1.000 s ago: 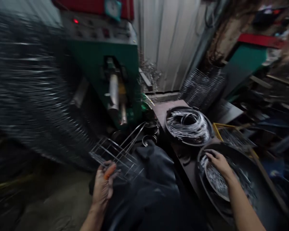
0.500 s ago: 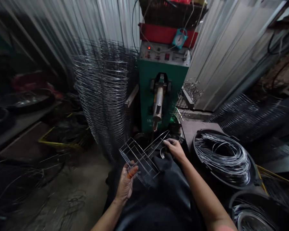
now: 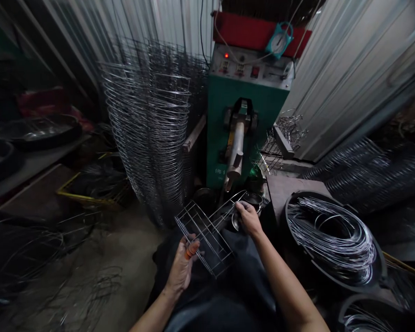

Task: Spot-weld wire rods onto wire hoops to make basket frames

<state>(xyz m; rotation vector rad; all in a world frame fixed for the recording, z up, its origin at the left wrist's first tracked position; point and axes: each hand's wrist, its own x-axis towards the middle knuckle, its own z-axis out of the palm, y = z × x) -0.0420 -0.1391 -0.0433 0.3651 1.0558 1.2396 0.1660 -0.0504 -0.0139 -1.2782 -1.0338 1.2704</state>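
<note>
A wire rack (image 3: pixel 204 227) of thin metal rods is held over my lap, tilted, with a long narrow loop reaching up to the right. My left hand (image 3: pixel 184 262) is closed on its lower left edge; an orange wrap covers the thumb. At the narrow loop, my right hand (image 3: pixel 249 217) pinches the wire between thumb and fingers. Just beyond the loop's tip is the metal electrode arm (image 3: pixel 235 154) of a green machine (image 3: pixel 216 99), which looks like a spot welder. A red light glows on its panel.
Tall stacks of wire baskets (image 3: pixel 150 124) stand left of the machine. To the right, a black basin (image 3: pixel 299 240) holds loose wire rings (image 3: pixel 342 235), with another basin (image 3: pixel 346 306) nearer. A yellow crate (image 3: pixel 67 189) sits on the left. Bent wire pieces (image 3: pixel 288 129) lie behind the machine.
The view has shifted, so the machine and basins appear farther right. The rack's near corner now shows more clearly below my hands. Both hands keep their hold on it.
</note>
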